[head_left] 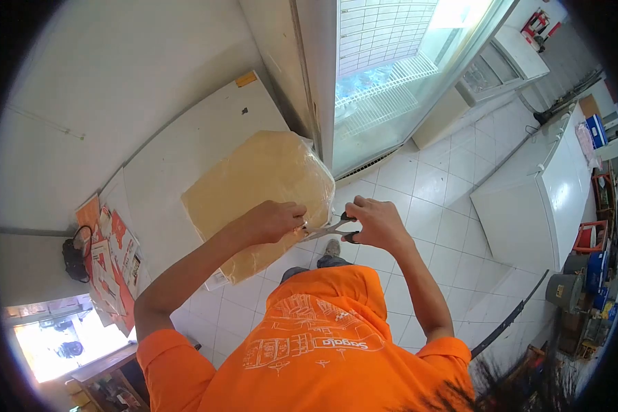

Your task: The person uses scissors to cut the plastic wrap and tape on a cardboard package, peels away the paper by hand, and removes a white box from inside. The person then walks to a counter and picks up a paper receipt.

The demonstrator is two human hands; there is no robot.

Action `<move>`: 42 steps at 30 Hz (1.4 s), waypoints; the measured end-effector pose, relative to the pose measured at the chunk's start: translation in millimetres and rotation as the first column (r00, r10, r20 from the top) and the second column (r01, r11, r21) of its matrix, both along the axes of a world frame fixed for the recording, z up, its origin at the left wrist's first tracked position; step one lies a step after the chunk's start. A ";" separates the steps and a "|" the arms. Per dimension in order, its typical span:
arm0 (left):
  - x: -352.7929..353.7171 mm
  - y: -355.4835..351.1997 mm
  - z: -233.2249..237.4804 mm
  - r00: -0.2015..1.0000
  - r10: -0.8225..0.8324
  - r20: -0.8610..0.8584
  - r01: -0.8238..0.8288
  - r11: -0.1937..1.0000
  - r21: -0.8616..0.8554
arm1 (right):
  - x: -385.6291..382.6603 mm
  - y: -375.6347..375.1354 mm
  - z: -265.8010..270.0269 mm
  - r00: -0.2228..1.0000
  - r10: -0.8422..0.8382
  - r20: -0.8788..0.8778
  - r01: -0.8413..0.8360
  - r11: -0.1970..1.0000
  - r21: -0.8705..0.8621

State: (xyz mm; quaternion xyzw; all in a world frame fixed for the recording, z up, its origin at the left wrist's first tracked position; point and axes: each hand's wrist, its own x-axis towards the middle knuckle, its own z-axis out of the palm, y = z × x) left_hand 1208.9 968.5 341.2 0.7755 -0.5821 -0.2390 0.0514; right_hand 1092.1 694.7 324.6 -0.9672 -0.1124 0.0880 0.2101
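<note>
One camera sits on the person's head and looks almost straight down. The orange shirt is very close and fills the bottom. The left hand and right hand are near, mid-picture. The tiled floor lies farther below.

The person wears a bright orange T-shirt with short sleeves, the left sleeve and right sleeve both plain orange. On the chest is a white line drawing with a white word beside it, seen upside down. The left hand, right hand and forearms are bare. Farther off show dark grey trousers and a grey shoe.
</note>
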 end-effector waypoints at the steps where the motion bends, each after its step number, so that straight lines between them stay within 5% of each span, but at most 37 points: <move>1: 0.6 -0.1 -0.3 1.000 -0.014 0.003 0.014 1.000 0.009 | 3.4 0.5 -0.9 1.000 0.003 0.001 -0.003 1.000 0.001; 13: 10.2 -9.8 -1.1 0.997 -0.070 -0.013 0.071 0.996 0.046 | 51.1 1.1 18.2 0.982 0.186 0.011 -0.183 0.974 -0.130; 24: 14.2 -14.0 10.5 0.998 -0.030 -0.057 0.036 0.994 0.107 | 66.6 27.3 -11.6 0.942 0.336 -0.027 -0.335 0.941 0.041; 25: 14.9 -9.8 6.1 0.998 -0.048 -0.041 0.048 0.999 0.015 | 65.7 28.7 -13.0 0.939 0.343 -0.026 -0.342 0.939 0.042; 30: 20.2 3.4 -2.9 0.994 -0.078 -0.078 0.059 0.974 -0.219 | 57.2 30.8 -19.2 0.954 0.299 -0.007 -0.299 0.954 -0.029; 40: 7.2 13.1 1.9 0.981 -0.191 -0.018 0.191 0.981 0.030 | 21.3 15.6 2.3 0.989 0.143 0.031 -0.142 0.989 -0.039; 42: 5.2 15.3 -2.2 0.970 -0.242 0.007 0.242 0.970 0.023 | 15.0 9.8 4.4 0.996 0.047 -0.077 -0.052 0.997 -0.054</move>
